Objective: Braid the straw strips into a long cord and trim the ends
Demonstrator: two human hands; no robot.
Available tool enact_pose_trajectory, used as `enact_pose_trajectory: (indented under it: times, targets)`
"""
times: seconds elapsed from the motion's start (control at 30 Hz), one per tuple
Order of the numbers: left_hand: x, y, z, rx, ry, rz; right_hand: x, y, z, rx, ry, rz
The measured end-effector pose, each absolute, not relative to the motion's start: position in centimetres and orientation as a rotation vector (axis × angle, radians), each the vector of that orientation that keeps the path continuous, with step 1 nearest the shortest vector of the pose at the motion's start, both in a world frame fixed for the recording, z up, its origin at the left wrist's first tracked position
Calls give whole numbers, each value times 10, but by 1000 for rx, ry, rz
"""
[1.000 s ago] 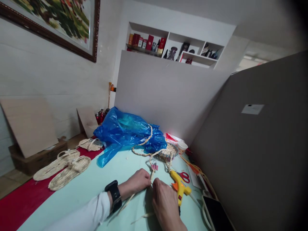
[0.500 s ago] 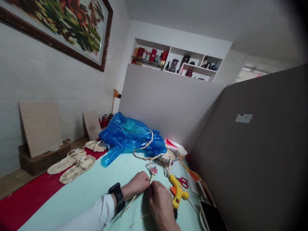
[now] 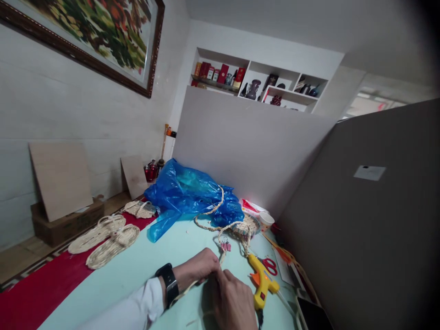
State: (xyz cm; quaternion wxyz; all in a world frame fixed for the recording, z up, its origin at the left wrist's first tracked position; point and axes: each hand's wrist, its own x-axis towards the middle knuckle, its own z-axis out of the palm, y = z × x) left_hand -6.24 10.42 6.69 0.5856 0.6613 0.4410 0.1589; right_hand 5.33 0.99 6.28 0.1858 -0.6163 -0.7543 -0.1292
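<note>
My left hand [image 3: 202,266], with a black watch at the wrist, is closed around the near end of a braided straw cord [image 3: 222,260]. Right beside it, my right hand [image 3: 235,300] pinches the same end; its fingertips are partly hidden. Loose straw strands [image 3: 187,289] trail out below my left hand. Pink binder clips [image 3: 226,246] sit on the cord just beyond my hands. From there the braid winds back over the table to a blue plastic bag [image 3: 192,192]. A yellow glue gun [image 3: 263,282] lies just right of my right hand.
Red-handled scissors [image 3: 270,266], a woven basket [image 3: 252,223] and a paper cup [image 3: 266,221] are at the right. Woven straw sandals [image 3: 113,245] lie at the left on red cloth [image 3: 51,293]. A grey partition [image 3: 360,220] borders the right side.
My hands stay together at the cord's end, and my right fingers have shifted against my left hand. The trailing strands have moved closer to my left wrist. The view has shifted slightly.
</note>
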Motion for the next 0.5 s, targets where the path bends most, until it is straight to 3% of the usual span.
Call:
enact_pose_trajectory:
  times: [0.17, 0.37, 0.5]
  targets:
    - [-70, 104, 68, 1540, 963, 365, 67, 14, 84, -1847, -1818, 110]
    - [-73, 101, 68, 1545, 879, 412, 76, 29, 76, -1661, -1567, 635]
    - [-70, 99, 69, 1590, 907, 423, 75, 38, 60, -1608, -1423, 764]
